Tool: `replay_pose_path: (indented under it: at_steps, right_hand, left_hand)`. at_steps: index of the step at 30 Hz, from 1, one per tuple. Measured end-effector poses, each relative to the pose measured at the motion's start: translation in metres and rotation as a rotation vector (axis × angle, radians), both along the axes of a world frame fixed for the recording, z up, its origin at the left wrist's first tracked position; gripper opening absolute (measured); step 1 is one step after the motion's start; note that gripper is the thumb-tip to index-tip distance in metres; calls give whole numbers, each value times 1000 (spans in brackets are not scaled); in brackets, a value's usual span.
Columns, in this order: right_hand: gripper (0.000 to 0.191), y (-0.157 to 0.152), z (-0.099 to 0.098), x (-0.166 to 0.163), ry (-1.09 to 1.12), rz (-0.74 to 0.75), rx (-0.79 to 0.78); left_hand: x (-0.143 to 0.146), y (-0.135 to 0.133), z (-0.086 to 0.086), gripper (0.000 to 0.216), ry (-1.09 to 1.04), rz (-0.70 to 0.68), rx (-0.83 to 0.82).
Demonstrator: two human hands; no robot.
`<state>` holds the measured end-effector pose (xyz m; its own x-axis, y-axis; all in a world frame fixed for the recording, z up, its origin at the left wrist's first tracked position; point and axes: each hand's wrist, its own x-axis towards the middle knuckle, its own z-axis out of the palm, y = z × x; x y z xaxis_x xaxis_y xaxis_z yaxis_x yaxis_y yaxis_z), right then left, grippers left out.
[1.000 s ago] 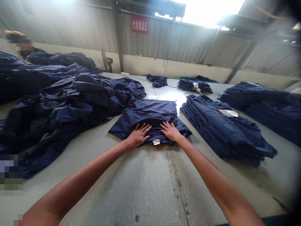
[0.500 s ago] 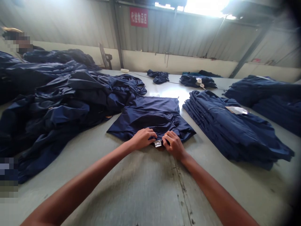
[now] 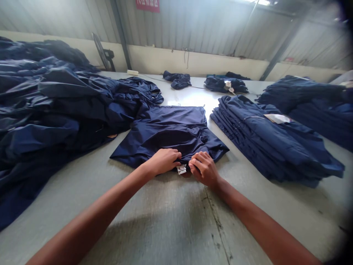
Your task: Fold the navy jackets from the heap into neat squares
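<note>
Fingers [image 3: 171, 156] of both hands curl clenched on the near edge of a folded navy garment [image 3: 168, 127], its long side lying across the bench [image 3: 154, 224], the left hand [image 3: 162, 161] and right hand [image 3: 203, 169] equally near, either side of a white tag [image 3: 181, 169].

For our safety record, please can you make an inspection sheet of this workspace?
surface: long grey concrete-like table, worn, with dark scuffs near the front
job's things: flat navy fabric garment with small white label at its near edge
hands: left hand on the fabric beside the label; right hand curled at the hem beside it
clutter: crumpled navy garment heap left; folded navy garment stack right
cables: thin dark cable across the far table
surroundings: corrugated metal wall, red sign, black fan
</note>
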<state>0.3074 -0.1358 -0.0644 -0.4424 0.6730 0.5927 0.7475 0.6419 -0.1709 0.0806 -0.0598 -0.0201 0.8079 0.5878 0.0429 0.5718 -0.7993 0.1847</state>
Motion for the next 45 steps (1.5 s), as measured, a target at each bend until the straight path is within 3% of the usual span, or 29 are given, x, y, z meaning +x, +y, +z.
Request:
replay_pose_path:
  at_steps: [4,8,12,15,19,21,23,26,29,31,34,39,42,45]
  right_hand:
    - [39,-16,3,-1,-132,147,-26]
    - [37,-37,5,-18,-215,140,-123]
    - [32,-52,9,-32,-128,275,-238]
    - [40,-51,10,-27,17,350,-251]
    - [48,-35,6,-6,231,135,-114]
    - [49,-26,2,3,289,35,-88]
    - [50,-18,1,8,310,-6,-83]
    - [49,-14,3,9,226,-13,-87]
    - [45,-17,7,6,59,27,-177]
    - [43,-20,9,2,48,54,-281]
    - [44,-23,7,-4,266,123,-513]
    - [45,-16,-3,-5,695,225,-885]
    - [47,-13,-5,-5,798,230,-921]
    - [48,-16,-4,-8,840,223,-846]
  left_hand:
    - [-3,3,-3,14,-21,-23,9]
    - [-9,7,-8,15,-42,-84,14]
    - [-11,10,-8,16,-15,-96,27]
    - [-11,5,4,15,-2,-75,42]
    - [-12,-20,25,17,-80,-45,45]
    - [-13,-41,26,21,-95,-28,43]
    - [-15,-65,16,21,-75,-29,77]
    - [-24,-95,-13,18,-79,-40,181]
    - [-35,-110,-40,22,-165,-10,225]
    - [-40,-112,-49,21,-217,31,202]
    - [-42,-110,-52,24,-261,67,142]
    - [-41,-108,-51,46,-314,94,129]
    - [-42,-108,-53,28,-353,101,145]
    - [-44,-109,-50,13,-428,96,193]
